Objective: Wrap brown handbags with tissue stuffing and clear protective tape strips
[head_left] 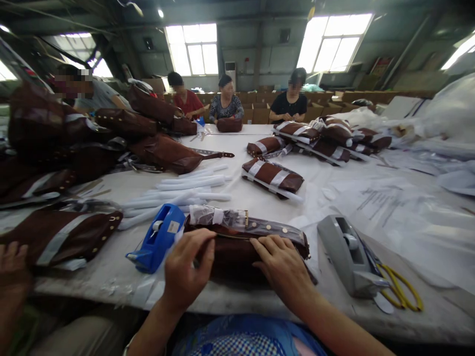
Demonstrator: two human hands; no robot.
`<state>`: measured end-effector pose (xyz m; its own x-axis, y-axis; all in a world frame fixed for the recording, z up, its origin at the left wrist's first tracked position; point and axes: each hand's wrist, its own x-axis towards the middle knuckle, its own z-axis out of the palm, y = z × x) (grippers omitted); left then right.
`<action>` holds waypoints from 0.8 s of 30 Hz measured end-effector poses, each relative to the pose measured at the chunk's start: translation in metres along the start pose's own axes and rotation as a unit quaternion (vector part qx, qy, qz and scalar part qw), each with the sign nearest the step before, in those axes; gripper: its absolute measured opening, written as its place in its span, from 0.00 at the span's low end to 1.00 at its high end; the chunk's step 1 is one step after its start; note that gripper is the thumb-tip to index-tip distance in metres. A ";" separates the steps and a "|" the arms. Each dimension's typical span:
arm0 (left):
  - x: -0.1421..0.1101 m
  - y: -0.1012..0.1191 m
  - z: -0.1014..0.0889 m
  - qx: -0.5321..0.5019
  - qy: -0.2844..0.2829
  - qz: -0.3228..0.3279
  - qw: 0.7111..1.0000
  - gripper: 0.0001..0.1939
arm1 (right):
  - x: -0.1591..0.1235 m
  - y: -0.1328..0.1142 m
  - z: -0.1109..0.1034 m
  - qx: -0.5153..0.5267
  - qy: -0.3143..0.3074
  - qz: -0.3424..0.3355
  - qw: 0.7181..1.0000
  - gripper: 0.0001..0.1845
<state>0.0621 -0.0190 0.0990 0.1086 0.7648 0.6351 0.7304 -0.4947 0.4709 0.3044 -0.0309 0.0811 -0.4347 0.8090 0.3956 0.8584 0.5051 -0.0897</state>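
At the far left edge another person's hand lay by a taped brown leather piece, which took up the near-left corner of the surface. Just right of it a blue tape dispenser stood near the front edge, close beside the left hand. Behind the dispenser lay a row of white paper rolls, with bare room beyond them toward the middle.

The left hand's fingers were slightly apart and curled over the left end of the brown leather bag, pressing on it rather than gripping it. The right hand lay flat on the bag's right half, its fingers spread and pointing left along the top seam.

The bag lay lengthwise at the front edge, directly before the person. It was dark brown, with a studded strap along its upper side and clear plastic wrap bunched at its upper left.

To the right, a grey tape dispenser sat near the edge, yellow-handled scissors touching its near end. Further back, wrapped brown bags were stacked, and beyond them the right side of the surface was mostly open white sheeting.
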 end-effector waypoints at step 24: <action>0.074 0.014 0.082 0.032 -0.551 0.155 0.819 0.48 | -0.044 0.012 0.020 0.137 0.210 -0.195 0.948 0.08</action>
<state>0.1355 0.0647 0.1023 0.8132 0.5318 -0.2364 0.5820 -0.7407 0.3356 0.3284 -0.0538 0.0441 -0.5083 0.3823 0.7716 0.5267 0.8470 -0.0727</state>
